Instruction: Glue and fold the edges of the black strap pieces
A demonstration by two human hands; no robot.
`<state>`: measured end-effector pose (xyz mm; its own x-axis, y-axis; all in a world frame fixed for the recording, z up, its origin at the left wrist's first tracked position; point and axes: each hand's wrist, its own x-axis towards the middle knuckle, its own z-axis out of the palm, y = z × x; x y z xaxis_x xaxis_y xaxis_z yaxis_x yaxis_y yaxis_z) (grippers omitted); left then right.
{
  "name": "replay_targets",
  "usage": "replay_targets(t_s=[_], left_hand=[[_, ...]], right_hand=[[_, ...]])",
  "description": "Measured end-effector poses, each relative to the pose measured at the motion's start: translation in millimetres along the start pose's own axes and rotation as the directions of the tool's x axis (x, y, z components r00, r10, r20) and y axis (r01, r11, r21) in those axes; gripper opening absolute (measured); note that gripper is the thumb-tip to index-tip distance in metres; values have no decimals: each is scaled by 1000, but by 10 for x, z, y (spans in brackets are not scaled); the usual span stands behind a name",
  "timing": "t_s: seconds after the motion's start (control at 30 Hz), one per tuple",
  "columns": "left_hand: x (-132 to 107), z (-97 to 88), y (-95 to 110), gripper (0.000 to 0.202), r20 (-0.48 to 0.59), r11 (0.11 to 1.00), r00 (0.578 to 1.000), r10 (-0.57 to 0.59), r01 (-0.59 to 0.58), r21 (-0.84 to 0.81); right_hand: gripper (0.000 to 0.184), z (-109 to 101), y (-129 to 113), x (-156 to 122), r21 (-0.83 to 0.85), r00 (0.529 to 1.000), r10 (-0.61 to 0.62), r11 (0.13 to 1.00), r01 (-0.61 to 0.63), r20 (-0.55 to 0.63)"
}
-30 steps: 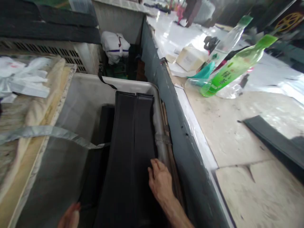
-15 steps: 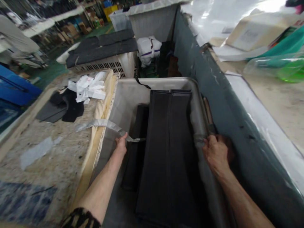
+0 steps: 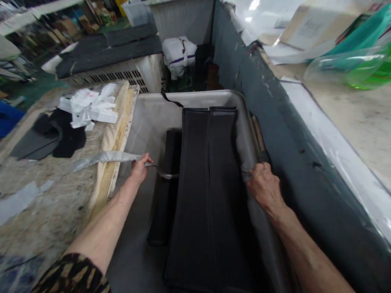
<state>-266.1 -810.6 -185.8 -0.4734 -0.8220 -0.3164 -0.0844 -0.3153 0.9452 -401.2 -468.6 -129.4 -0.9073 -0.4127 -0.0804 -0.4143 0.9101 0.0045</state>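
My left hand (image 3: 140, 167) pinches a pale grey strip (image 3: 113, 156) above the left side of a large grey bin (image 3: 201, 96). One end of the strip trails over the worktable to the left. From my fingers it dips toward a tall stack of black folded panels (image 3: 195, 175) in the bin, and its course past the stack is hidden. Over the bin's right rim, my right hand (image 3: 265, 185) is closed on a short bit of similar strip (image 3: 245, 170). Another black folded piece (image 3: 161, 199) leans left of the stack.
A worn worktable (image 3: 61, 195) with black offcuts (image 3: 69, 136) and white scraps (image 3: 91, 106) adjoins the bin at left. A blue-grey partition (image 3: 284, 134) runs close along the right. Behind stand a crate (image 3: 122, 77) topped with dark sheets and a white bundle (image 3: 179, 55).
The view has shifted, so the scene sits further left and slightly higher. My left hand has lifted the strip a little and drawn it outward; my right hand stays by the right rim.
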Motion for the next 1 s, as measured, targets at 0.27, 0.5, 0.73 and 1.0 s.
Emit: replay_targets(t_s=[0.27, 0.5, 0.73, 1.0], left_hand=[[-903, 265, 484, 26, 195, 999, 981, 1, 8, -45], [-1237, 499, 694, 26, 270, 1000, 963, 9, -1, -32], [-1281, 757, 741, 22, 344, 999, 938, 41, -45, 6], [-1607, 1127, 812, 22, 518, 935, 850, 98, -257, 244]], right_hand=[[23, -581, -112, -323, -10, 951, 43, 999, -42, 307], [21, -518, -158, -830, 96, 930, 16, 994, -55, 366], [25, -382, -7, -1131, 208, 907, 196, 935, -288, 373], [28, -935, -96, -824, 834, 905, 201, 352, -425, 376]])
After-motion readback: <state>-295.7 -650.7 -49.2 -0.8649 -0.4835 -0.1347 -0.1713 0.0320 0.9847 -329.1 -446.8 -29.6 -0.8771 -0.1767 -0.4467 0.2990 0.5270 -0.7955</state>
